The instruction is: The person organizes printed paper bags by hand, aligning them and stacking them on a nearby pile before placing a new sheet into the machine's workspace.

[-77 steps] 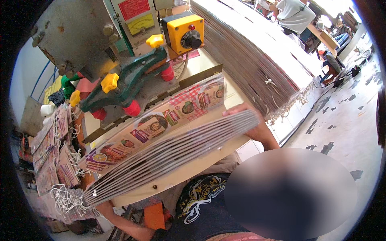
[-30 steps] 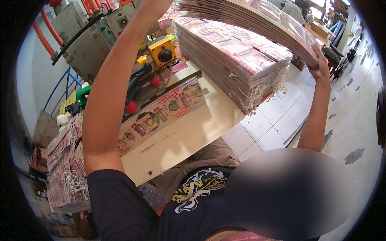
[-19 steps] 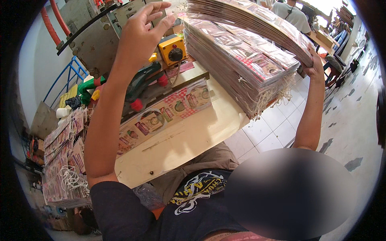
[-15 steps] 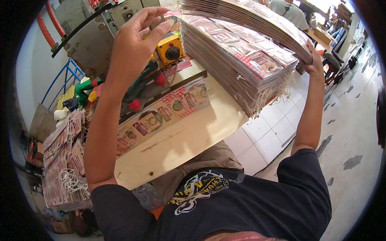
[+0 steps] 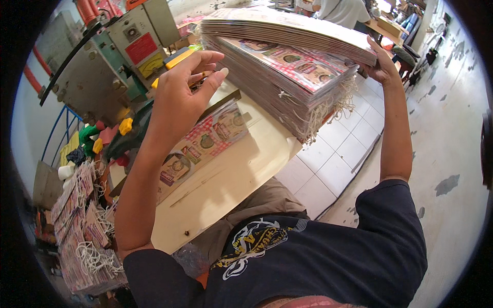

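Observation:
A thick bundle of printed sheets (image 5: pixel 287 31) lies slightly askew on top of a tall stack of the same sheets (image 5: pixel 292 87), which has white strings hanging from its edge. My right hand (image 5: pixel 382 64) grips the bundle's far right end. My left hand (image 5: pixel 179 97) is raised at the stack's left end, fingers spread, fingertips at the edge of the sheets and holding nothing. Below it, a few red-checked printed sheets (image 5: pixel 205 143) lie on the pale wooden table (image 5: pixel 231 185).
A grey and green machine (image 5: pixel 113 66) with red, yellow and green knobs stands behind the table. Piles of strung printed sheets (image 5: pixel 77 226) sit low on the left. White floor tiles (image 5: pixel 334 154) lie to the right. Another person (image 5: pixel 341 10) stands at the top.
The bundle, first held low over the table, was lifted and set on the tall stack. My left hand has come off its end and opened.

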